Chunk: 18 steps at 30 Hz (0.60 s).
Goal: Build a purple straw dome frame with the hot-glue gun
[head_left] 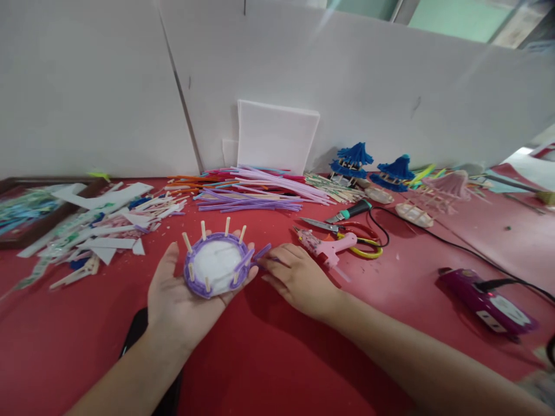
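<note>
— Palm up, is that how your left hand (176, 303) lies?

— Yes. Your forearm comes in from the near left edge and the palm faces the ceiling. You cradle the woven round (215, 264) on it, fingers curled lightly under its far rim so the tips show past it.

— And the round itself?

— It sits level in your palm, just above the red table (269, 358), left of centre. It has a white middle, purple straw wound about the rim, and wooden sticks (203, 230) standing up around the edge.

— Your right hand (299, 280)?

— Your right arm reaches in from the near right corner, palm down and wrist low over the table. Your fingertips (272, 262) close on the loose purple straw end (262, 252) that juts from the right side of the round.

— So neither hand is slack?

— Neither. Your left bears the round, and your right pinches the straw end just beside it.

— What lies about you?

— The pink glue gun (325, 247) is just right of your right hand, with scissors (355, 237) beyond it. The heap of straws (255, 193) is farther back, and a purple device (488, 300) on a black cord is well off to the right.
</note>
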Available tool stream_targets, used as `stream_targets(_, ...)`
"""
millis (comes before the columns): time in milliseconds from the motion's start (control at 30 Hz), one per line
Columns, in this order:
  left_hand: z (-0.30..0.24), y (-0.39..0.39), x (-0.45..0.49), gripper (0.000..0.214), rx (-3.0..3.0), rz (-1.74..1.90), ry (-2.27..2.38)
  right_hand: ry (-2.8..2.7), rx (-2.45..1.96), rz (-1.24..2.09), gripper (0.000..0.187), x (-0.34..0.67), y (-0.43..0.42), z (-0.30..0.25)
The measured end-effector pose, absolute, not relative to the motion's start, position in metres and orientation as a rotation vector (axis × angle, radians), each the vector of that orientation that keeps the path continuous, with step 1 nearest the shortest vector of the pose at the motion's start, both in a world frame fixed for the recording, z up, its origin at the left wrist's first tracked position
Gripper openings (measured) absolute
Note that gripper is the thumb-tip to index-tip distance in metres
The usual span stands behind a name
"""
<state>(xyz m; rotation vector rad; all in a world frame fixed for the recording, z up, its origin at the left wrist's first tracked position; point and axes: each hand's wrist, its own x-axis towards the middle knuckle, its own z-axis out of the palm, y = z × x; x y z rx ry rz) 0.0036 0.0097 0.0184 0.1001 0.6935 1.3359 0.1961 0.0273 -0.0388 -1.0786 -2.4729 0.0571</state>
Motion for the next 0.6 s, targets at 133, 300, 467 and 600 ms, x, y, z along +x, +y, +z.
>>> stream_targets(133, 0.019, 0.01, 0.005, 0.049, 0.096, 1.333, 0.693, -2.536, -1.109, 0.092, 0.016, 0.196, 0.027, -0.033)
stream_targets(300, 0.025, 0.009, 0.008, 0.041, 0.118, 1.353, 0.811, -2.596, -1.107, 0.047, 0.008, 0.203, 0.025, -0.027)
stream_targets(467, 0.024, 0.007, 0.007, 0.042, 0.188, 1.266, 0.715, -2.621, -1.049, 0.014, 0.009, 0.206, 0.025, -0.028)
stream_targets(600, 0.019, 0.006, 0.003, 0.037, 0.257, 1.224, 0.583, -2.555, -1.051, 0.101, 0.014, 0.209, 0.025, -0.028)
